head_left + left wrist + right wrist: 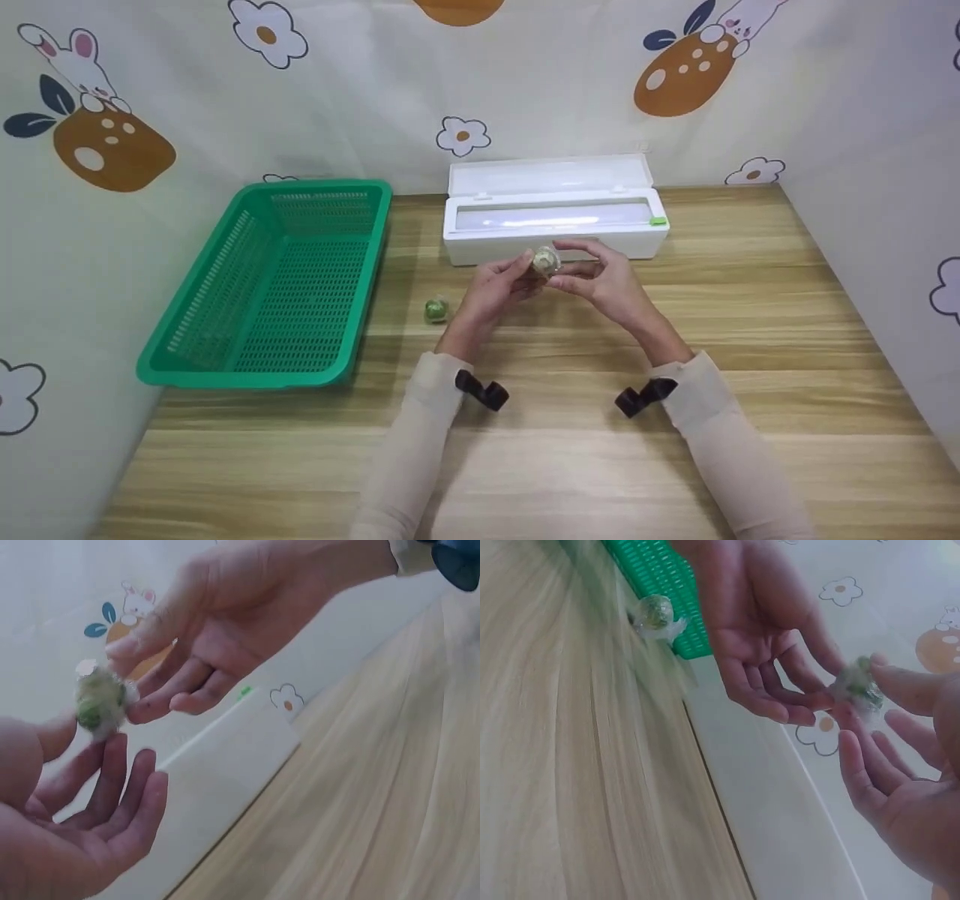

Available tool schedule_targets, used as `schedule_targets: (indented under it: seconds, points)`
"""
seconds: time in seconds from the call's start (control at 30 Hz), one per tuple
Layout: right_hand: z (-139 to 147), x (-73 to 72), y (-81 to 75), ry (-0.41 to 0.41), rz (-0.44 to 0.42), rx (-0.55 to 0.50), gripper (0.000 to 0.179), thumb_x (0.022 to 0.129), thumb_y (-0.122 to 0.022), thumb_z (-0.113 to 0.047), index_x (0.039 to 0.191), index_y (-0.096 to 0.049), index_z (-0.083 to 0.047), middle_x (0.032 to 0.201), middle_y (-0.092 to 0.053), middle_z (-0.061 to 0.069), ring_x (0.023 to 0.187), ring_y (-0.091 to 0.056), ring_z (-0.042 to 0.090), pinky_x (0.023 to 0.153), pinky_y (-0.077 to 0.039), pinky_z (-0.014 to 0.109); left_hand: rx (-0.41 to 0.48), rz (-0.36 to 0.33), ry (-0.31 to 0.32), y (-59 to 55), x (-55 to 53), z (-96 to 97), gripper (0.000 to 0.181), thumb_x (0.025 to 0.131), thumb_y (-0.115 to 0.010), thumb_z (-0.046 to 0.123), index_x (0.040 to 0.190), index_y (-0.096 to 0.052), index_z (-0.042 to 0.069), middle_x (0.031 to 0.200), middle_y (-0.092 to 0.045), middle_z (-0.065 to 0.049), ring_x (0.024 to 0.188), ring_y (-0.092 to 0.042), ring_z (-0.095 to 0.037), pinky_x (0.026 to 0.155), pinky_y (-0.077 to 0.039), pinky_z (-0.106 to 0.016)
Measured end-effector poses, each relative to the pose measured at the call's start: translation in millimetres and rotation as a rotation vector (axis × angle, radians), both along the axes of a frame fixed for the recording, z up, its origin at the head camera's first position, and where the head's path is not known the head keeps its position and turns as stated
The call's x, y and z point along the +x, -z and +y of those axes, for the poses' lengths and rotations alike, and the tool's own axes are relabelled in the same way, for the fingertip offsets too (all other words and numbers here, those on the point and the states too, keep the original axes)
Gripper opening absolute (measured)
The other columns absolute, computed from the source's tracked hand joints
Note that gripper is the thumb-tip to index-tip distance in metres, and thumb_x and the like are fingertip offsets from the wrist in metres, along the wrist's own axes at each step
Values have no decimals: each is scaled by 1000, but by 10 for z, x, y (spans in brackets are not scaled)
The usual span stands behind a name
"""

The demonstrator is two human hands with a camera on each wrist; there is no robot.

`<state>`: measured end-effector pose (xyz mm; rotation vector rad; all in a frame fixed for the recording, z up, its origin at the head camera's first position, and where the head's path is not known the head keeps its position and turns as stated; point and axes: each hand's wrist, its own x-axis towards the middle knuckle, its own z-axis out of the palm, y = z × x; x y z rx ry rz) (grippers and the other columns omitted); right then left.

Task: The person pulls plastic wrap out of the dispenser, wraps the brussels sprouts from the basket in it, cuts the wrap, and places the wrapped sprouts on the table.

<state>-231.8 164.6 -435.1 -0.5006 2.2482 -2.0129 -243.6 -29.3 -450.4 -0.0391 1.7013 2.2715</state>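
Observation:
A small green Brussels sprout (546, 261) wrapped in clear, crinkled film is held up between both hands, in front of the white box. My left hand (497, 289) pinches it from the left with thumb and fingertips; its other fingers curve loosely below in the left wrist view. From the right, my right hand (604, 281) has its thumb and fingertips around the sprout's film-covered side. A second wrapped sprout (436, 310) lies on the table left of my left wrist, with loose film ends showing in the right wrist view.
A green plastic basket (367, 300) with slotted sides stands at the left. At the back is a long white cling film dispenser (555, 246) with its lid raised and a green slider (658, 221). A patterned curtain (360, 97) surrounds the wooden table (750, 315).

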Motion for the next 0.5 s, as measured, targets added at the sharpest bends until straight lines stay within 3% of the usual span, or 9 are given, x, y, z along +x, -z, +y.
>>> schedule_targets:
  seconds: [0.2, 0.4, 0.5]
  points:
    - [-119, 45, -16, 71, 52, 84, 44, 84, -78, -1, 126, -64, -1, 122, -59, 14, 93, -70, 5, 86, -59, 21, -37, 26, 30, -59, 94, -72, 38, 103, -58, 24, 120, -63, -10, 93, -76, -12, 83, -73, -15, 87, -61, -34]
    - [-218, 98, 2, 82, 79, 128, 37, 85, -78, -5, 120, -68, -1, 113, -70, 19, 86, -71, 4, 80, -59, 20, -127, 190, 51, -78, 205, -271, 38, 100, -60, 10, 134, -57, -5, 126, -65, -24, 101, -70, -22, 89, -61, -37]
    - [-281, 135, 35, 71, 87, 165, 35, 85, -79, -9, 118, -69, -1, 108, -73, 19, 83, -71, 6, 76, -59, 19, -190, 259, 50, -72, 265, -377, 42, 96, -63, 1, 137, -56, -4, 132, -61, -25, 106, -70, -26, 89, -61, -37]
